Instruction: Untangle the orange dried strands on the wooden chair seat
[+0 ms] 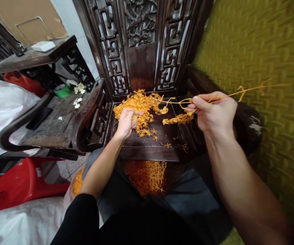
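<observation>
Red plastic chair (29, 182) far left; green roll (62, 91) on wooden side chair (57, 122). Left hand (126, 121) on orange pile (136, 102), fingers part-curled, can't tell if gripping any. Pile sits on dark wooden seat (149, 149), toward its back left; tangled orange strands (153, 175) below front edge. Small orange cluster (179, 119) right of pile. Right hand (217, 112) pinching long branched orange stem (179, 102), one end at pile, other pointing right. Yellow-green textured surface (264, 58) far right.
</observation>
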Available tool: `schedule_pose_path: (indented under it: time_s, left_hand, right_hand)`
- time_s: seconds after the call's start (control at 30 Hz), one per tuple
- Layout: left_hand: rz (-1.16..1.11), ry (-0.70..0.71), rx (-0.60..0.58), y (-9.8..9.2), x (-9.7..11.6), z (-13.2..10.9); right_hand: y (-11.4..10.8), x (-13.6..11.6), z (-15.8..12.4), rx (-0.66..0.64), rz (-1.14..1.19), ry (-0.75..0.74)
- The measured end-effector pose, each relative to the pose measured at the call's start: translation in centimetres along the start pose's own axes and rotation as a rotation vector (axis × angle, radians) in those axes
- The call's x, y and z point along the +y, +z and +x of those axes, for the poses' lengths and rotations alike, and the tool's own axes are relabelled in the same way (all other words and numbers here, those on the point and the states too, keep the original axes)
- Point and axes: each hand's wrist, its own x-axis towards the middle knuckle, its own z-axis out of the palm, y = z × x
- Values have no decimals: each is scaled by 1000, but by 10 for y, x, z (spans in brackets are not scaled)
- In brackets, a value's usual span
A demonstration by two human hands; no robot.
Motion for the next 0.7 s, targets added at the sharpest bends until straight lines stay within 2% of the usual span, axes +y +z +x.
schedule_pose_path:
  time_s: [0.27, 0.4, 0.53, 0.7]
  left_hand:
    - [135, -97, -350, 17, -13, -11]
    - [187, -39, -322, 26, -17, -13]
    - [204, 46, -301, 27, -15, -16]
    - [145, -37, -367, 22, -11, -19]
  right_hand:
    - [16, -2, -15, -64, 4, 13]
    - [20, 2, -16, -45, 30, -18]
    - [18, 13, -10, 4, 31, -66]
    - [17, 25, -2, 3, -16, -55]
